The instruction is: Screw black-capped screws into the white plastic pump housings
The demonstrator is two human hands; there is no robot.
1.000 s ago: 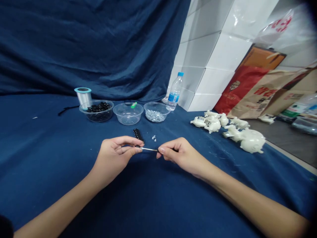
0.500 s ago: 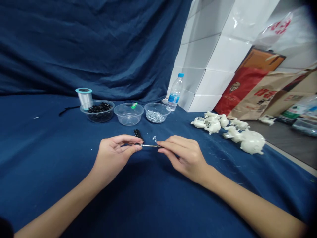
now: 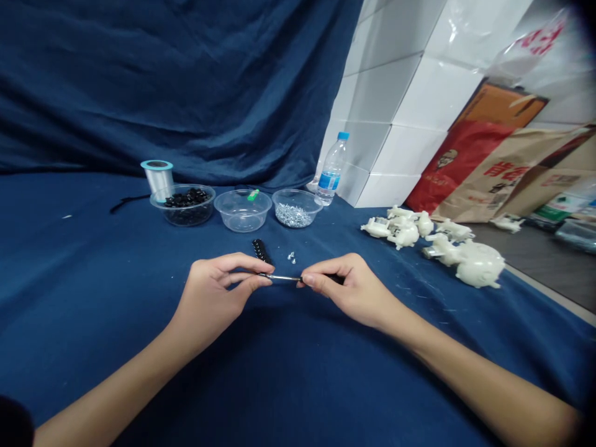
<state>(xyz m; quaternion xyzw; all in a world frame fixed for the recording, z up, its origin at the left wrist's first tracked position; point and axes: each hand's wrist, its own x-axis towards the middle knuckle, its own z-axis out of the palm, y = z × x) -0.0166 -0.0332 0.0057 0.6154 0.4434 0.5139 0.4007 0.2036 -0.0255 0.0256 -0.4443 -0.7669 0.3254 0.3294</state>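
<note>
My right hand is closed round a small screwdriver with a thin metal shaft and a dark handle. The shaft's tip reaches my left hand, whose thumb and forefinger pinch a tiny part I cannot make out. Both hands hover just above the blue cloth. Just beyond them lie a black ridged piece and a few loose screws.
Three clear bowls stand in a row: black parts, a nearly bare one, silver screws. A spool and water bottle flank them. White plastic toy parts lie right, near paper bags and white boxes.
My right hand's fingers stretched out over the screwdriver half a second ago and have curled back round its handle. The left hand stayed put.
</note>
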